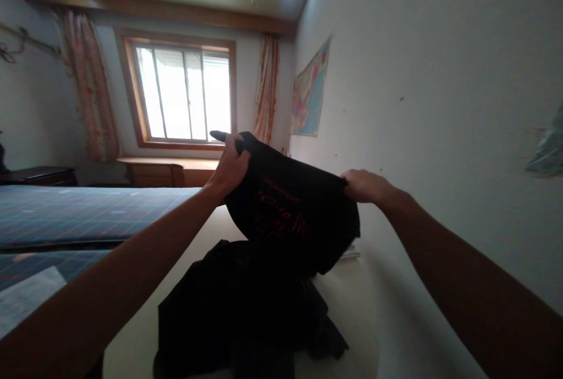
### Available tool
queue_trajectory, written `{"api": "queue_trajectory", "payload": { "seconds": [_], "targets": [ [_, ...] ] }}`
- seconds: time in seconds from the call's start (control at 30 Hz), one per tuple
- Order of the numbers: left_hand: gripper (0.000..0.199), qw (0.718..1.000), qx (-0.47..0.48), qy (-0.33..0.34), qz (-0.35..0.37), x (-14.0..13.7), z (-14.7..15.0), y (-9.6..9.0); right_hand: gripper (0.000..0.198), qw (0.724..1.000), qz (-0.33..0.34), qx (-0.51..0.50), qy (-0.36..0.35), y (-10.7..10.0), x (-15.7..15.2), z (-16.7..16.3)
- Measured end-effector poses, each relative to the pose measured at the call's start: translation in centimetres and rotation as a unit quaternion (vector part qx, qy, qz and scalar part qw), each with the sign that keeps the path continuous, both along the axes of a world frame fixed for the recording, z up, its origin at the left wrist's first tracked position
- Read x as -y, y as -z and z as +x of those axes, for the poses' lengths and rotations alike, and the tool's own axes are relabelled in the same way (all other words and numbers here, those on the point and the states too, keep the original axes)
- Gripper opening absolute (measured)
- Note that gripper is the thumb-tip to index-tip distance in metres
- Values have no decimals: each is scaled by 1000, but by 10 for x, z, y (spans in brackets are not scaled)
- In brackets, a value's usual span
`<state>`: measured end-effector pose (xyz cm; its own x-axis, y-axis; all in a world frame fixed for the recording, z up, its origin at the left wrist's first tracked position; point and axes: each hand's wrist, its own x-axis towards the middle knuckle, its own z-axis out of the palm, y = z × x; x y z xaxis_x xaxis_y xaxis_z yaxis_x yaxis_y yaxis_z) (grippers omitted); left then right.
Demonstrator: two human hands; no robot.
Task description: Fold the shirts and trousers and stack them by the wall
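Black cloth [328, 206] with red lettering [284, 191] hangs over the dark heap [237, 308], and we cannot tell whether they touch. Above the heap, our left hand [233, 163] pinches one upper end of the cloth; above and right of it, our right hand [363, 185] grips the opposite end. We judge the step as spreading the cloth; the next move calls for even tension between both grips.

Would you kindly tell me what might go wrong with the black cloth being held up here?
The black cloth is held near its upper edge by the left hand and right hand, so it might sag if either grip slips. Its lower part overlaps the black pile in view; it is too dark to tell whether they touch, but if so, a pull could drag the pile.
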<state>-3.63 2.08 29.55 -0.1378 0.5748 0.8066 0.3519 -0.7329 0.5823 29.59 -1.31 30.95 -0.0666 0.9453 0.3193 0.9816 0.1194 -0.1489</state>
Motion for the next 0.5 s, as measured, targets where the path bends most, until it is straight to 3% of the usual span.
{"api": "queue_trajectory", "payload": {
  "seconds": [0.07, 0.13, 0.2, 0.27, 0.33, 0.4, 0.5],
  "targets": [
    [44, 997, -38, 46, -48, 9, 11, 3, 11, 995, 78, -57, 7, -3, -4, -11],
    [69, 989, -80, 96, -77, 17, 25, 11, 17, 968, 137, -182, -109, -7, -4, -32],
    [86, 981, -102, 145, -72, 21, 40, 20, 26, 902, 146, -313, -260, -9, 0, -60],
    [83, 977, -90, 185, -57, 19, 52, 27, 38, 843, 112, -383, -361, -6, 4, -88],
    [62, 975, -64, 202, -67, 15, 57, 32, 50, 819, 95, -400, -399, 4, 6, -108],
    [38, 978, -19, 185, -97, 9, 54, 33, 62, 832, 132, -397, -366, 26, 4, -118],
    [23, 971, 95, 174, -130, 3, 40, 30, 91, 890, 181, -354, -221, 81, 1, -118]
  ]
}}
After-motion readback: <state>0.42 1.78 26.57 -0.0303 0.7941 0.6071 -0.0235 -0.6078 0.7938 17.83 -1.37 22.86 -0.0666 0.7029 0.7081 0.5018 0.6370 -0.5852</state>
